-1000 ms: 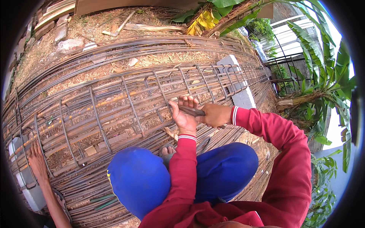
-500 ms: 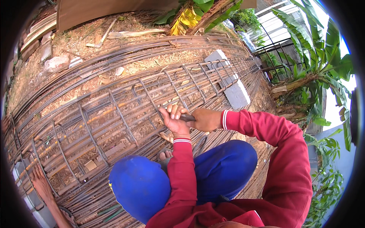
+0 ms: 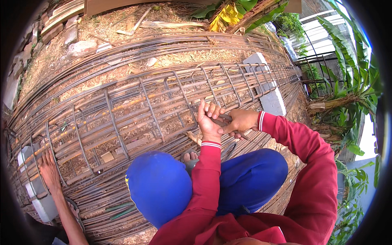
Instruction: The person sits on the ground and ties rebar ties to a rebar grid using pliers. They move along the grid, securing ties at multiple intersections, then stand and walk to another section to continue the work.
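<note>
Head view: your right hand (image 3: 243,120) grasps the tool (image 3: 225,117); your left hand (image 3: 210,125) half-curls beside it, hold unclear. Angle the tool clear of your left hand.

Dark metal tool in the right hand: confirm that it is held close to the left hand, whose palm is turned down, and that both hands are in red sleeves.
Not quite: the left hand has its palm turned up, plainly visible in the head view. The rest stands: the right hand holds the dark metal tool close by, and both sleeves are red.
</note>
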A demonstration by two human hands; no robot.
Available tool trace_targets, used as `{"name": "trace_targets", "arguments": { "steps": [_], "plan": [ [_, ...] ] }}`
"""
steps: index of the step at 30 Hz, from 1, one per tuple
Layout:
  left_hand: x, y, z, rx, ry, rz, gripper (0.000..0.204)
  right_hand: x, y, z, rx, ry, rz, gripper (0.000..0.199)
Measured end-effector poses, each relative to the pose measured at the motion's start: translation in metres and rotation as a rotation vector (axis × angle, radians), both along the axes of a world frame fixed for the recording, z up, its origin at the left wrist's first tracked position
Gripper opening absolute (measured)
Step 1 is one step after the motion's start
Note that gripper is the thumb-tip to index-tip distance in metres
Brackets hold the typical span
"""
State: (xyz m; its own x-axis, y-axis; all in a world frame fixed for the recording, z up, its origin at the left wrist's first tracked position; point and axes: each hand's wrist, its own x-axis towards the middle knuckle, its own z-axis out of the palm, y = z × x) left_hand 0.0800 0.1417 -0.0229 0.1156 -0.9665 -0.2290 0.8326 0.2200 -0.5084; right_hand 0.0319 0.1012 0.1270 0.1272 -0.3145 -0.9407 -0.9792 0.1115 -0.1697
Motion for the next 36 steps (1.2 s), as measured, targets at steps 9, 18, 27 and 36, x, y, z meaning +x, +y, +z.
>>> {"name": "trace_targets", "arguments": {
  "steps": [9,18,27,36],
  "plan": [
    [-0.001,-0.010,0.016,0.190,-0.016,-0.034,0.033,-0.006,0.022,0.006,-0.836,0.151,0.957,0.065],
    [-0.004,-0.019,0.024,0.247,0.031,0.059,0.044,-0.007,-0.016,-0.013,-0.870,0.209,1.014,0.027],
    [-0.005,-0.012,0.002,-0.087,0.007,0.041,0.040,0.009,-0.032,0.000,-0.105,0.122,0.317,0.046],
    [-0.003,-0.047,0.033,0.387,0.116,0.022,0.038,-0.023,-0.013,-0.025,-1.400,0.316,1.360,0.045]
  ]
}}
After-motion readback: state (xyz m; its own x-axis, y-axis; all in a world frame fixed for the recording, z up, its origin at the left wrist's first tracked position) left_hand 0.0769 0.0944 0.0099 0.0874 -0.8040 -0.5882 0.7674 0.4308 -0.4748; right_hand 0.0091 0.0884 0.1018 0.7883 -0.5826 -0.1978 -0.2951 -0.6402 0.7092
